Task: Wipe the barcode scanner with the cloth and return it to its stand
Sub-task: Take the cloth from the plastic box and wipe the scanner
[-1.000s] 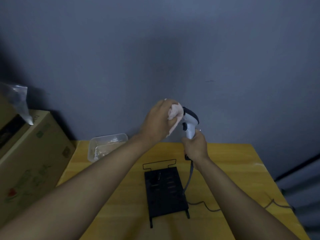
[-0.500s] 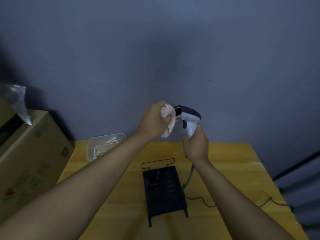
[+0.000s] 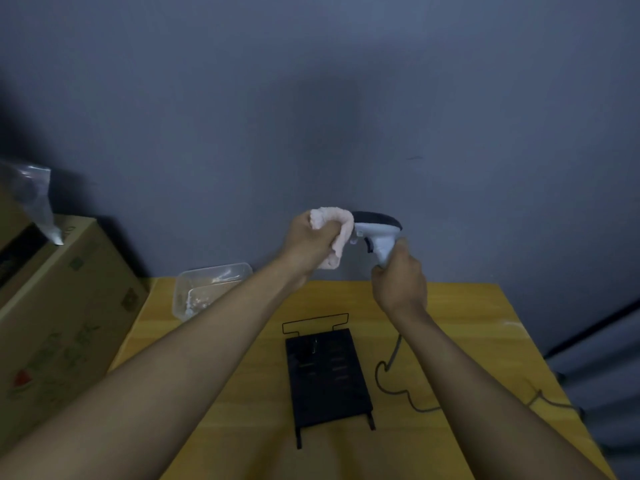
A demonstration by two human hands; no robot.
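Right hand (image 3: 398,284) fingers wrapped tight around scanner (image 3: 377,232) handle, held up above table (image 3: 467,327). Left hand (image 3: 310,242) fisted on bunched pink cloth (image 3: 337,233), pressed on scanner nose. Best to grip firmly, rub front and top. Scanner white, dark top, corded. Stand (image 3: 327,372) below fingers, empty.

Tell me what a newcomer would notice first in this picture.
Probably the two bare hands raised before the grey wall: the left hand presses a crumpled pale pink cloth against the front of a white and black barcode scanner, held by the right hand. Below, the black metal stand lies unoccupied on the yellow wooden table.
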